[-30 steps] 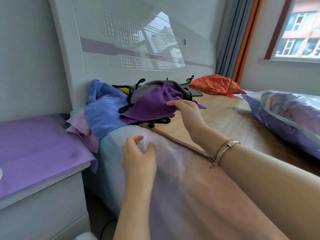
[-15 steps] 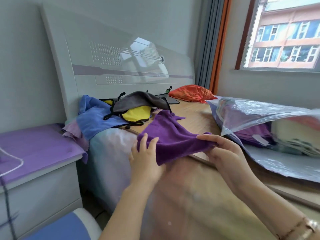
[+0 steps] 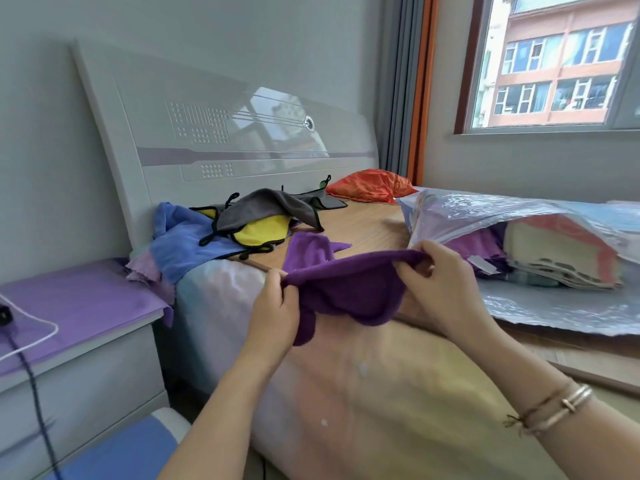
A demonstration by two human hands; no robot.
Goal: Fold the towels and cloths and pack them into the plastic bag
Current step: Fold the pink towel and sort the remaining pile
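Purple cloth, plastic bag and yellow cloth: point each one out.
purple cloth (image 3: 349,289), head view, middle of the sagging fabric.
plastic bag (image 3: 540,306), head view, bare lower sheet.
yellow cloth (image 3: 265,230), head view, its exposed yellow face.

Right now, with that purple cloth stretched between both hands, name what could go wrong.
1. The purple microfibre cloth is held only by its top edge between the left hand and right hand; its sagging lower part may fold unevenly.
2. The crinkled clear plastic bag already looks full, so its mouth may resist another cloth.
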